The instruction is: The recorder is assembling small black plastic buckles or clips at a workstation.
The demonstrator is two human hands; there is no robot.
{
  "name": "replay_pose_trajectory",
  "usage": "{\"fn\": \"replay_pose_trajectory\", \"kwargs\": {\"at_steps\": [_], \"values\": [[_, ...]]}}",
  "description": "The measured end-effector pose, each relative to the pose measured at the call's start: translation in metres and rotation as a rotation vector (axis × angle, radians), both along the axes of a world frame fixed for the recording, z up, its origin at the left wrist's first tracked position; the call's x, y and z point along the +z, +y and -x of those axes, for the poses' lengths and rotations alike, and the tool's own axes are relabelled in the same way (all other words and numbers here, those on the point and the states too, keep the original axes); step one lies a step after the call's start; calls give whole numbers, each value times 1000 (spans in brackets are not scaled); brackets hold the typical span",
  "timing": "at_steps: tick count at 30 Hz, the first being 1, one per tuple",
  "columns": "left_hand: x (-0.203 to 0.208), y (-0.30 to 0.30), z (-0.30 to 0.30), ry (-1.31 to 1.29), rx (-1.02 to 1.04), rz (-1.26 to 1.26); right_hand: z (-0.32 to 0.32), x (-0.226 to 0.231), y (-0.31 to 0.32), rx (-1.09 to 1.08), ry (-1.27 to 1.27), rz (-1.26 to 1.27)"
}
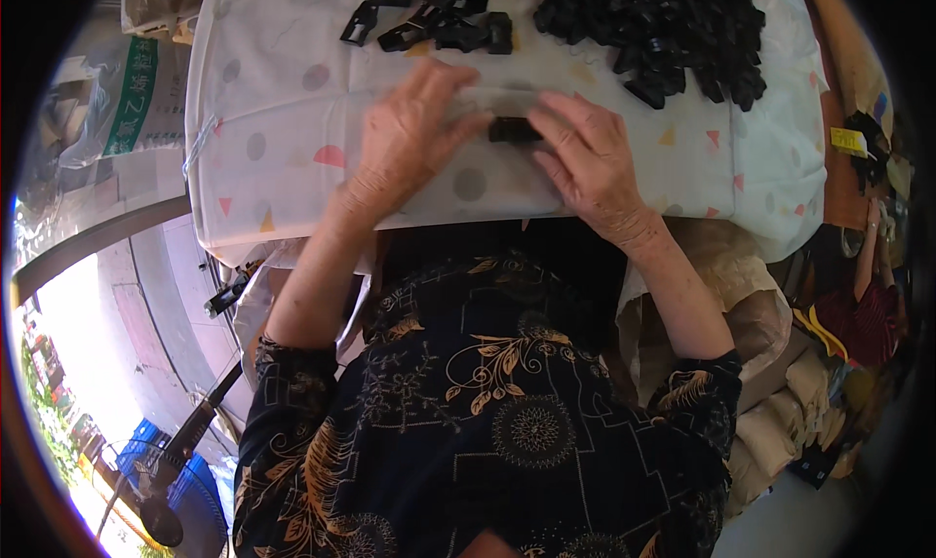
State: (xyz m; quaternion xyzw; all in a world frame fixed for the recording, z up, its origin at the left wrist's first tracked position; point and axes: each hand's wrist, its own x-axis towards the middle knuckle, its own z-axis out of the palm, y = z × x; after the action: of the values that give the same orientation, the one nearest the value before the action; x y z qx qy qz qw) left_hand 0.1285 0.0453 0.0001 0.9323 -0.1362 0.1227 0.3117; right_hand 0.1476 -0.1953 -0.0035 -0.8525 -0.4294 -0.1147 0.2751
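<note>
Both forearms (314, 270) reach in across the near edge of the surface (292, 173), wrists (363, 190) beside that edge. Above the surface, backs up, the left grip (414, 119) spreads loosely, partly blurred; the right grip (590, 153) bends its fingers inward.

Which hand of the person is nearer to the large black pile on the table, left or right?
Right. The right hand is just below and left of the large black pile; the left hand is farther off to its left.
</note>
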Motion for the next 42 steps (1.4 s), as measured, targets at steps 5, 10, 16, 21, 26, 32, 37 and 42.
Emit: {"fn": "replay_pose_trajectory", "kwargs": {"at_steps": [5, 10, 16, 21, 26, 32, 37, 42], "values": [[10, 18, -42, -38, 214, -114, -28, -1, -51, -393, -112, -121], [7, 12, -39, 73, 191, -186, -41, -5, -75, -503, -220, 110], [-6, 2, -21, -37, 54, -126, -42, -4, -65, -396, -163, 129], [-8, -2, -29, -7, 114, -88, -53, -1, -54, -344, -125, 183], [-4, -2, -38, 73, 158, 38, -40, 7, -46, -345, 158, 76], [-6, -4, -42, 277, 99, 716, -37, 9, -46, -294, 158, 88], [2, -15, -40, 251, 11, 667, -45, 4, -40, -295, 169, -36], [25, -36, -33, 273, -156, 503, -40, 29, -6, -168, 1292, -812]]}}
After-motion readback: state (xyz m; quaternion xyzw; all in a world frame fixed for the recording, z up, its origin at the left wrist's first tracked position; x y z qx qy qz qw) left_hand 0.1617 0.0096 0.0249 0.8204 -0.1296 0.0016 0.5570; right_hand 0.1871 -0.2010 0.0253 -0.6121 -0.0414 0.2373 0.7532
